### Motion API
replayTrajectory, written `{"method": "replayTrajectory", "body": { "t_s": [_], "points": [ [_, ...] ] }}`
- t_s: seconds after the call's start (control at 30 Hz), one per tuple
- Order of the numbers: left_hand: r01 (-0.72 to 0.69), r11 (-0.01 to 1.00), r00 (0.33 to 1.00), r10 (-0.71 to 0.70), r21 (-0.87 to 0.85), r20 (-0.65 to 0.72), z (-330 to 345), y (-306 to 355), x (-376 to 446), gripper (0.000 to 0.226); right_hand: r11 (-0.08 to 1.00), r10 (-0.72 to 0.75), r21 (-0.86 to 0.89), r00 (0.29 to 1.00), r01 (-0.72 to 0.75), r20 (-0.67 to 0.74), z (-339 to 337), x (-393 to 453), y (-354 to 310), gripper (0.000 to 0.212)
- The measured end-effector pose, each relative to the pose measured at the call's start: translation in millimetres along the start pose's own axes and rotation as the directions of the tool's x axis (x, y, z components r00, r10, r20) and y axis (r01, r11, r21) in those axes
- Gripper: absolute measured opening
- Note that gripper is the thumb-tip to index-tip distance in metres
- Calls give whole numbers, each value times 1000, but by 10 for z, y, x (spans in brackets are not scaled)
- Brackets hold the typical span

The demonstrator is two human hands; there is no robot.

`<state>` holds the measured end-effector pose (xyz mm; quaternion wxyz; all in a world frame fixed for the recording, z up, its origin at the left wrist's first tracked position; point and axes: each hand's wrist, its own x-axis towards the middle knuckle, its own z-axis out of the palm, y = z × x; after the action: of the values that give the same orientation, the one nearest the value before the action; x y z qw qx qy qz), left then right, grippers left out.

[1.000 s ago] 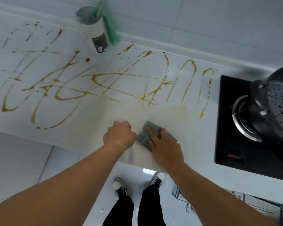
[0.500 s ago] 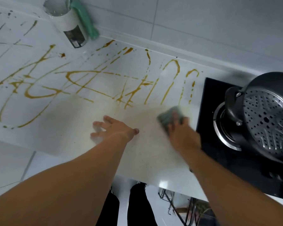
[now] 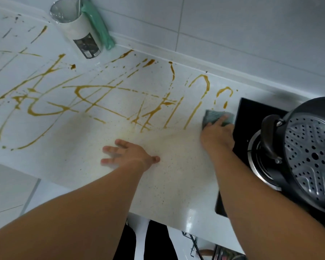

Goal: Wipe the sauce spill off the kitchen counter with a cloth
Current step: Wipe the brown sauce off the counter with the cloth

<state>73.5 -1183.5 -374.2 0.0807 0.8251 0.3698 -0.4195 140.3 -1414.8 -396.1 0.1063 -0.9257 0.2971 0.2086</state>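
Two hands work on the kitchen counter [image 3: 176,184]. Right hand [image 3: 217,135] presses its fingers flat onto the grey-green cloth [image 3: 212,116], which lies on the counter just beside the left edge of the black stove [image 3: 251,117]. Left hand [image 3: 129,155] rests palm down with fingers spread and relaxed, holding nothing. Brown sauce spill [image 3: 94,98] streaks the surface beyond both hands, with a pale smear nearer them. Farther out: a white cup [image 3: 81,34] and a dark pot [image 3: 308,154] holding a perforated steamer plate.
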Motion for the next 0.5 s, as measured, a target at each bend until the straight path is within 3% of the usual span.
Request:
{"method": "replayTrajectory", "body": {
  "t_s": [0.03,0.1,0.17,0.23,0.3,0.37,0.4,0.5],
  "points": [
    [7,1000,1000,-7,-7,4,10,-5,14,168,992,-124,-26,992,124,1,111,-149,-112,71],
    [11,1000,1000,-11,-6,-2,35,37,65,170,879,-447,-179,894,442,12,378,-564,-98,71],
    [19,1000,1000,-19,-25,-7,45,24,95,171,772,-582,-268,810,576,66,380,-614,29,71],
    [4,999,1000,-4,-41,-6,80,7,98,170,878,-425,-221,904,424,45,128,-216,76,70],
    [-20,1000,999,19,-23,-27,97,3,122,169,989,-126,-84,991,121,-52,-87,280,35,71],
    [-29,999,999,29,-34,-14,109,-5,129,168,1000,18,26,998,-17,-54,-169,417,-112,75],
    [-31,999,999,30,-40,-14,104,-10,128,168,999,-20,39,998,22,-52,-93,327,-242,76],
    [-40,998,999,40,-41,-8,91,4,131,167,936,-341,-96,940,339,0,191,-93,-392,71]
  ]
}}
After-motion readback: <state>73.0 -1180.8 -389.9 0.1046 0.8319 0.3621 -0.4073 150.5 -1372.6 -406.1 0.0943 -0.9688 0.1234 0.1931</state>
